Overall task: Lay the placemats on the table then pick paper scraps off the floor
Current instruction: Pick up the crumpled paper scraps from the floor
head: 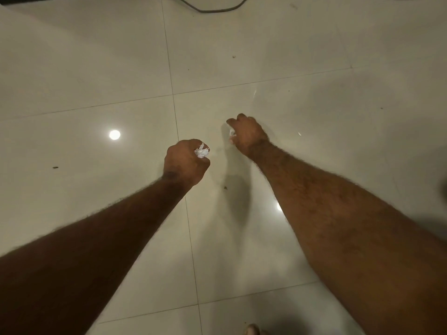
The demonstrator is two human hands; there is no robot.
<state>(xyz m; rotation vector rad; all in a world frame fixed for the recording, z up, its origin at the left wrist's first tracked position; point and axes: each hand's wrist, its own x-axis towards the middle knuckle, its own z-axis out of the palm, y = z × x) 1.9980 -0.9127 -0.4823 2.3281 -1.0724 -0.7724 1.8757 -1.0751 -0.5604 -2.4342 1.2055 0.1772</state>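
1. The floor [96, 68] is pale glazed tile, smooth and highly glossy, mirroring round lights; thin dark grout lines divide it.
2. The paper wad [202, 153] gripped in the left hand [185, 163] is white, matt and creased into rough folds.
3. The paper scrap [232, 132] pinched by the right hand [246, 135] is likewise white, matt, crumpled paper.
4. The cable [217, 9] looks dark, smooth and matt-coated.

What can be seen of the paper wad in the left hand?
The paper wad is white and crumpled into a small creased ball that looks like thin sheet paper. Only part of it shows, poking out at the thumb side of the left hand, which grips it in a fist. The rest is hidden inside the curled fingers. It is held over the pale glossy tiled floor and appears to be clear of it.
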